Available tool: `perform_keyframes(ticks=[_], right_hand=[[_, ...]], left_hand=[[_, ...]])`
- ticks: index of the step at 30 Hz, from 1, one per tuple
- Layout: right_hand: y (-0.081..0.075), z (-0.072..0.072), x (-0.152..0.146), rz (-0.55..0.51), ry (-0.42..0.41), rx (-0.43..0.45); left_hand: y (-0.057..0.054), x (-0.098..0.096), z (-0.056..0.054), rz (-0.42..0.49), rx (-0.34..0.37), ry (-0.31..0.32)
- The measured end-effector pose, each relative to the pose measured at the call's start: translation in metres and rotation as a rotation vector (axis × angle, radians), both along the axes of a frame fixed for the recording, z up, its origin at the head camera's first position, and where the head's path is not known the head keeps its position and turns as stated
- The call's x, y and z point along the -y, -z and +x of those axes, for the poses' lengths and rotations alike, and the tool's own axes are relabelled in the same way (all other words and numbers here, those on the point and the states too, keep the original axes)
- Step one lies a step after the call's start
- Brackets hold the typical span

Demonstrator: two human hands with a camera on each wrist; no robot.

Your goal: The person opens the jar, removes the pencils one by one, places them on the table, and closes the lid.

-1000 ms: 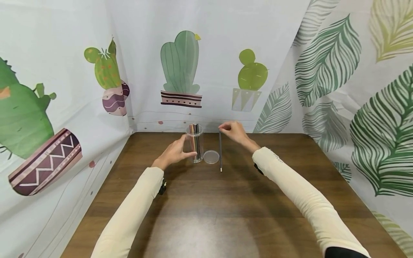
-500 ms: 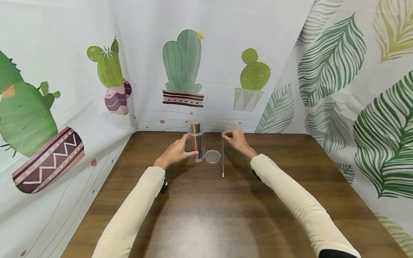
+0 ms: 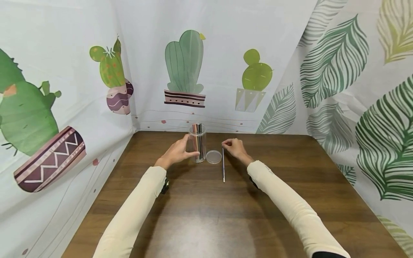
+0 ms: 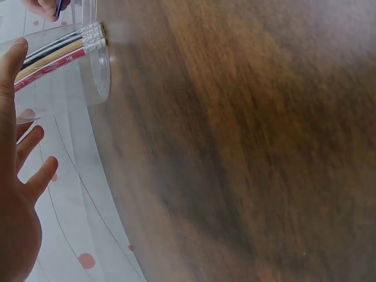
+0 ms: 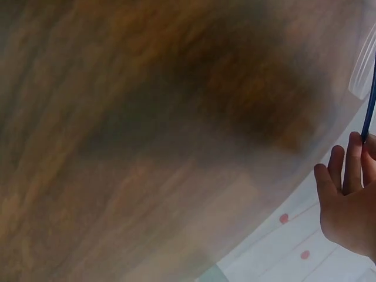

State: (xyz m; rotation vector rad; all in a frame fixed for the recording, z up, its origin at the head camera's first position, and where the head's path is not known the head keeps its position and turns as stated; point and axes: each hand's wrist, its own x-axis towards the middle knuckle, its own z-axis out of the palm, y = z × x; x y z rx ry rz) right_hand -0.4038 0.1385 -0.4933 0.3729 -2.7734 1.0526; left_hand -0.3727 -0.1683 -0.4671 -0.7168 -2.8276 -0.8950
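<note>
In the head view my left hand (image 3: 175, 152) holds a clear plastic jar (image 3: 203, 147) upright, thumb at the front. Several pencils (image 3: 196, 128) stand inside it; the left wrist view shows red, yellow and dark pencils (image 4: 59, 56) with silvery ends towards the base. My right hand (image 3: 236, 147) pinches a single dark blue pencil (image 3: 223, 165) by its upper end. That pencil slants down towards me, its pale tip low over the table. Between jar and pencil lies a round clear lid (image 3: 214, 156). In the right wrist view the blue pencil (image 5: 370, 111) rises from the fingertips.
A brown wood-grain table (image 3: 200, 215) carries these things near its far edge. Behind it hangs a white cloth (image 3: 219, 71) printed with cacti, joined at the right by leaf-patterned cloth (image 3: 335, 71).
My right hand has come down and nearer with the blue pencil, which has gone from upright to leaning. The left hand and jar hold their place; the view has shifted slightly.
</note>
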Motion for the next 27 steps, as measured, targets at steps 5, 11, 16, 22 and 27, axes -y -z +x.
perform_keyframes(ticks=[5,11,16,22,27], right_hand=[[0.001,0.005,0.002,0.02,0.018,0.022],[0.004,0.008,0.004,0.049,0.036,0.025],[0.009,0.008,0.005,0.051,0.047,0.014],[0.013,0.007,0.007,0.052,0.053,0.018],[0.015,0.007,0.007,0.04,0.067,0.03]], left_hand=[[0.001,0.0,0.0,0.004,-0.009,0.006],[0.001,-0.001,-0.001,0.001,-0.013,0.011],[0.0,0.0,-0.001,0.006,-0.007,0.014],[0.001,0.001,0.0,0.008,-0.003,0.012],[0.002,0.001,-0.001,-0.001,-0.004,0.009]])
